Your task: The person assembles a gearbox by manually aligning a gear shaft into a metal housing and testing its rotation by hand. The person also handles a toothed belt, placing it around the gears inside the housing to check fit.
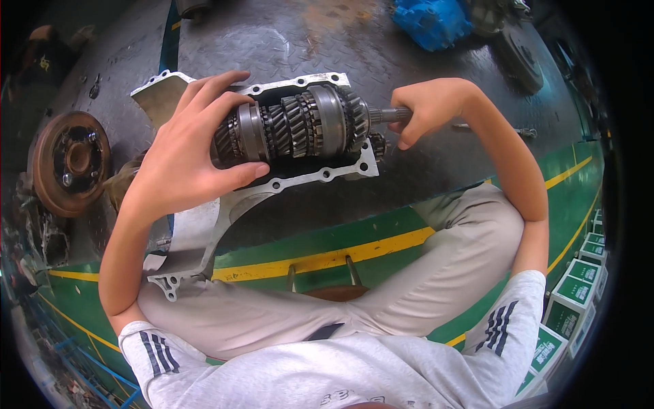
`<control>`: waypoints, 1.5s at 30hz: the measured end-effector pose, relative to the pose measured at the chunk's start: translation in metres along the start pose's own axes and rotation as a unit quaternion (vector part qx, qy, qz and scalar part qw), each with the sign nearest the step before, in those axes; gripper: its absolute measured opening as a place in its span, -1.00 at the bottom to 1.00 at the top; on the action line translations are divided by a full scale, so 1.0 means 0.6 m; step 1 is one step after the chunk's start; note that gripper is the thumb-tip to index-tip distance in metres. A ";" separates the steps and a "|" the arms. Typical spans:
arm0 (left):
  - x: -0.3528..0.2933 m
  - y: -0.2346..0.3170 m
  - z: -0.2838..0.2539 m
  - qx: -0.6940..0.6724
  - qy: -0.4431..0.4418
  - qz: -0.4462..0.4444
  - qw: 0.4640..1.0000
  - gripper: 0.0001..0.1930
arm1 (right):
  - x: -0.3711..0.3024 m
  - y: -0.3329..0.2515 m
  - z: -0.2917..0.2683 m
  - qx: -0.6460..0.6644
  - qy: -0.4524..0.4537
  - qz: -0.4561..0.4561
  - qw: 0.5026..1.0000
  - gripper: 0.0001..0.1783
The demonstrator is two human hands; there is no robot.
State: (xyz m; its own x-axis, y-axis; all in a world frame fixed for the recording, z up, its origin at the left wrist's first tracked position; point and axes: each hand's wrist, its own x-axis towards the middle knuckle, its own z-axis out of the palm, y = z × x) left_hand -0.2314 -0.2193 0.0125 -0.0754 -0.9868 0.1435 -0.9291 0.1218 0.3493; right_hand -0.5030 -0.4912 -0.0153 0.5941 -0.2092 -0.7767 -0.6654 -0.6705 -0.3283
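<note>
A gear shaft (293,129) with several helical gears and smooth steel rings lies lengthwise over the open cavity of a silver metal gearbox housing (300,179). My left hand (178,153) spans its left end, fingers on the far side and thumb on the near side, curled around the gears. On the right, my right hand (434,105) is closed around the thin splined end, which sticks out past the housing. A smaller gear (379,143) shows below that splined end, at the housing's right edge. My left palm and fingers hide the shaft's left end.
A rusty round disc (71,163) stands at the left. At the far right lie a blue metal part (432,24) and a dark wheel-like disc (519,58). The dark metal worktable (272,41) ends just before my knees. White-and-green boxes (575,290) line the floor at the right.
</note>
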 end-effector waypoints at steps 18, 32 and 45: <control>-0.004 -0.001 0.008 0.034 0.035 0.022 0.999 -0.25 | -0.011 0.003 0.084 -0.041 0.341 -0.115 0.932 -0.81; -0.003 -0.023 0.016 -0.002 0.050 0.058 0.997 -0.18 | 0.062 0.129 0.173 -0.154 0.573 -0.191 0.782 -0.50; -0.010 -0.029 0.022 0.000 0.039 0.048 0.998 -0.13 | 0.079 0.113 0.154 -0.171 0.573 -0.136 0.790 -0.66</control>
State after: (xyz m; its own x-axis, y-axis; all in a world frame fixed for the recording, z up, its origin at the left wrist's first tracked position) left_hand -0.2194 -0.2166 -0.0067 -0.1366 -0.9592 0.2474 -0.9191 0.2159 0.3295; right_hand -0.5616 -0.4809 -0.1241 0.8438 -0.3995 0.3584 -0.3975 -0.9139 -0.0828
